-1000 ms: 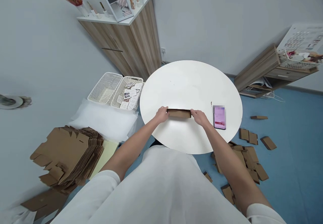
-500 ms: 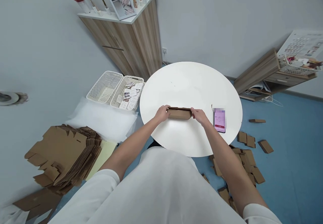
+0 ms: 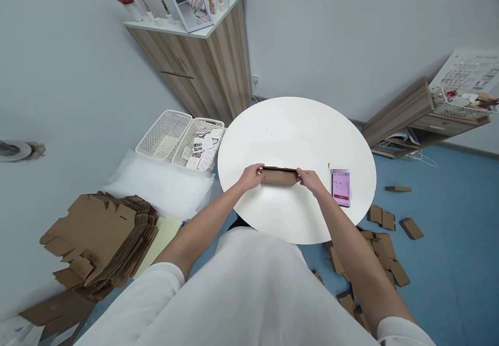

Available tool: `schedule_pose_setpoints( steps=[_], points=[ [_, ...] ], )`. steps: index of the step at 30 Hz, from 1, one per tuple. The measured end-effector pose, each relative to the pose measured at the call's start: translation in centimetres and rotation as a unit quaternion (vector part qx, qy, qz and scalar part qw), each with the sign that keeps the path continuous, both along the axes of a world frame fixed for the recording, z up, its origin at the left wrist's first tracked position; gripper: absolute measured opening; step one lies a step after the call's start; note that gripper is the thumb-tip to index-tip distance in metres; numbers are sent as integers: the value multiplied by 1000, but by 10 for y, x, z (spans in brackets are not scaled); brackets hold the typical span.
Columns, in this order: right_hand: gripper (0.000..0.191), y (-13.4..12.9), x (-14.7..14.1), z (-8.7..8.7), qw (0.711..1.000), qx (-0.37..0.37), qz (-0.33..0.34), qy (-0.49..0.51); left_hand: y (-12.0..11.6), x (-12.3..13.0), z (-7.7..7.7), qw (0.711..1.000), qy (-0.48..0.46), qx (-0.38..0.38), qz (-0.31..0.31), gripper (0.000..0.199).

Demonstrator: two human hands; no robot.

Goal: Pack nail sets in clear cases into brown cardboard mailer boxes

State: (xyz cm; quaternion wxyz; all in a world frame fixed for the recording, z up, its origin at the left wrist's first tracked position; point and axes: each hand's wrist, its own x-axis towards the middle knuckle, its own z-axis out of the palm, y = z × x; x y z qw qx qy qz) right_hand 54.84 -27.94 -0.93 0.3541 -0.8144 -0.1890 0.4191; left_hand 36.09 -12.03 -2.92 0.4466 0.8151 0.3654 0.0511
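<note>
Sm. brown cardbd box (image 3: pixel 278 178) on/just above white round desk (image 3: pixel 296 127), near half, approx. mid L-R; can't tell if base touches. Long axis runs L-R, approx. square to person's line of sight; one short end to L, other to R. Plain long face twd person; dark strip along far long edge.

Containers: 2 white mesh baskets side by side, L of desk. L basket (image 3: pixel 162 145) w/ clear item inside, too faint to ID. R basket (image 3: pixel 219 151) holds loose printed cards, some w/ dark round marks. Third basket (image 3: pixel 456 111), far R on low cabinet (image 3: pixel 409 104), mixed sm. items, unclear.

L hand (image 3: pixel 251 176) pinches box's L end, fingers at far edge; R hand (image 3: pixel 310 180) pinches R end likewise. Both forearms reach fwd & converge on box, approx. mirrored; sleeves white.

Phone (image 3: pixel 341 192) R of R hand, flat on desk, lit pink-purple screen, part pixelated. Flat cardbd stack (image 3: pixel 93 226) low L, by white sheets (image 3: pixel 159 184). More sm. boxes (image 3: pixel 385 247) on blue floor (image 3: pixel 452 231), R.
</note>
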Motion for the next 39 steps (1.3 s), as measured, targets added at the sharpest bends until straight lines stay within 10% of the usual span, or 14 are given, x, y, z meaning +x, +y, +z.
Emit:
schedule_pose_setpoints(
  steps=[7,17,30,39],
  points=[
    [35,-4,1,1,1000,14,1,24,6,-5,3,989,-57,-130,29,44],
    [34,-6,-4,6,999,25,22,39,12,-6,7,1000,-11,15,-10,33],
    [45,-22,-14,-23,996,68,-1,52,4,-16,-5,974,37,-218,47,45],
    [44,-28,-39,-28,995,94,-25,-7,-6,-24,-13,987,-11,-157,14,32]
  ],
)
